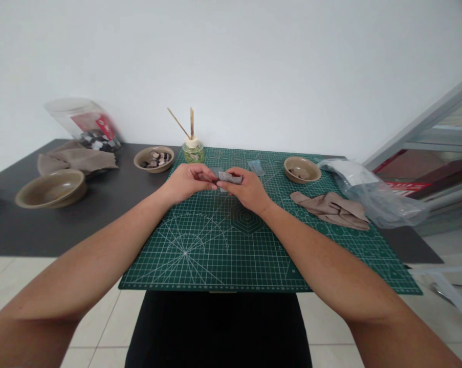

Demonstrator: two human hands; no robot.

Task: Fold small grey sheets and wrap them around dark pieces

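My left hand [190,179] and my right hand [249,188] meet over the far half of a green cutting mat [215,240]. A small folded grey cloth [231,178] is pinched between the thumb and fingers of my right hand. The fingertips of my left hand are pressed together close to the cloth, around something small and dark that I cannot make out. A bit of clear plastic [216,170] shows behind the fingers. On the mat beyond my right hand lies a small bluish clear packet [256,167].
Left stand a bowl of small discs [154,159], another bowl [51,189], a brown cloth [77,157], a tilted clear bag [88,122] and a reed diffuser [193,149]. Right are a bowl [302,169], a crumpled brown cloth [332,208] and a plastic bag [372,194].
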